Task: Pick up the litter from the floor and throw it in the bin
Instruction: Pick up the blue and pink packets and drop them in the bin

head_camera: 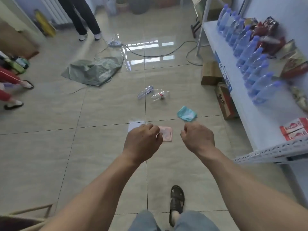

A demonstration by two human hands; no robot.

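Over on the left a crumpled green sack (pixel 93 71) lies on the tiled floor (pixel 50 147), well apart from everything the person is after. Coming across, the left hand (pixel 143 140) hangs out in front with its fingers loosely curled and nothing in them. Just past its knuckles, partly hidden behind them, a flat pink wrapper (pixel 166 134) lies on the tile; it looks nearly square, so no edge is clearly its long one. Whether the hand is close above it I can't tell from here. Beyond, two empty clear bottles (pixel 153 94) lie on their sides, end to end, running left to right. The right hand (pixel 198 137) is also loosely curled and empty, and a blue wrapper (pixel 186 113) lies just beyond it and slightly to its right. So each hand has its own nearest piece: pink for the left, blue for the right. A white shelf (pixel 266 127) lined with full bottles fills the right side. I see no bin.
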